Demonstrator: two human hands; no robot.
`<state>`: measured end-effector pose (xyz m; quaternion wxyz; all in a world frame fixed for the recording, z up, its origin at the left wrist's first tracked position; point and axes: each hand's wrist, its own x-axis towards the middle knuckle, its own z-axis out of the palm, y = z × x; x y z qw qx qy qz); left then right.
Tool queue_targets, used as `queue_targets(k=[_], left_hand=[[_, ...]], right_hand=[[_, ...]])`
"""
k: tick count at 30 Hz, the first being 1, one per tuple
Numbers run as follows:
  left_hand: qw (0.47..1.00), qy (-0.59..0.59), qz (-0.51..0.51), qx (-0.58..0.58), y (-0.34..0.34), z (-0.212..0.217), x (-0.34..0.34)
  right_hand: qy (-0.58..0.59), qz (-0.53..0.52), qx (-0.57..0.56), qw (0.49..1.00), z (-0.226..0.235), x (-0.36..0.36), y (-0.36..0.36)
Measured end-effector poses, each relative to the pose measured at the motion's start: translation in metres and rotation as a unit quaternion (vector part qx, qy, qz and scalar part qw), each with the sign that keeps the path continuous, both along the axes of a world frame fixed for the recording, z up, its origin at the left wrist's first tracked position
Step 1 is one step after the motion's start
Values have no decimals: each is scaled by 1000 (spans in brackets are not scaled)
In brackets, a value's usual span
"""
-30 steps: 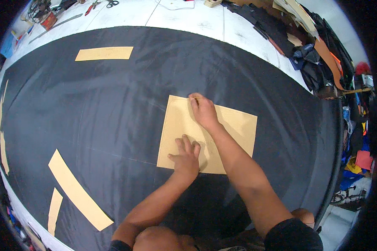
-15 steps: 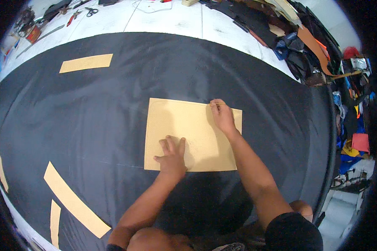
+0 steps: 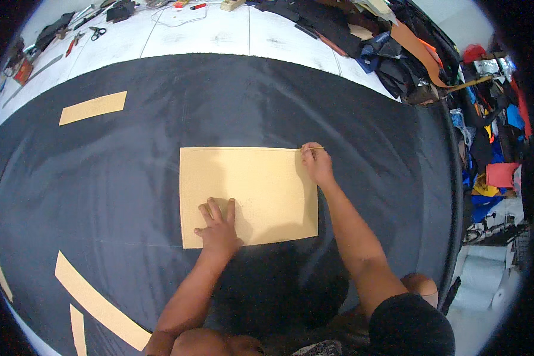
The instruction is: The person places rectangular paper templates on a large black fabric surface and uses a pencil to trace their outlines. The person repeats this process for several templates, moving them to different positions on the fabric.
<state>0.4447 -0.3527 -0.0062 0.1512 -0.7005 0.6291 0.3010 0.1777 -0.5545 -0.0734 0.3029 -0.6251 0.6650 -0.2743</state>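
We find the tan card template (image 3: pixel 249 193) lying flat on the black cloth (image 3: pixel 130 166), pinned under our flat, spread left hand (image 3: pixel 218 228). Our right hand (image 3: pixel 317 165) pinches a thin marker (image 3: pixel 314 148) at the template's top right corner. Tracing appears in hand; the next edge calls for steady pressure.

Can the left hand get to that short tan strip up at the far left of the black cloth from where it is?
Probably not without leaning: the left hand presses flat on the tan cardboard sheet, and the short tan strip lies well beyond it across bare black cloth.

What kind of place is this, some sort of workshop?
Probably a sewing or tailoring workshop: a tan paper pattern lies on wide black cloth, scissors sit on the white floor, and fabric scraps pile up at the right.
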Motion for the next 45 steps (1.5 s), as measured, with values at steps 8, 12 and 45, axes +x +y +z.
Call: queue_targets(k=[8,12,45], left_hand=[[1000,4,1,3,-1,2,0],[1000,12,6,3,-1,0,0],[999,-17,-28,-42,6,-8,2]], right_hand=[[8,80,1,997,-19,-11,-9],[-32,-5,22,999,-11,-28,-9],[135,-61,-111,983,1,-21,50]])
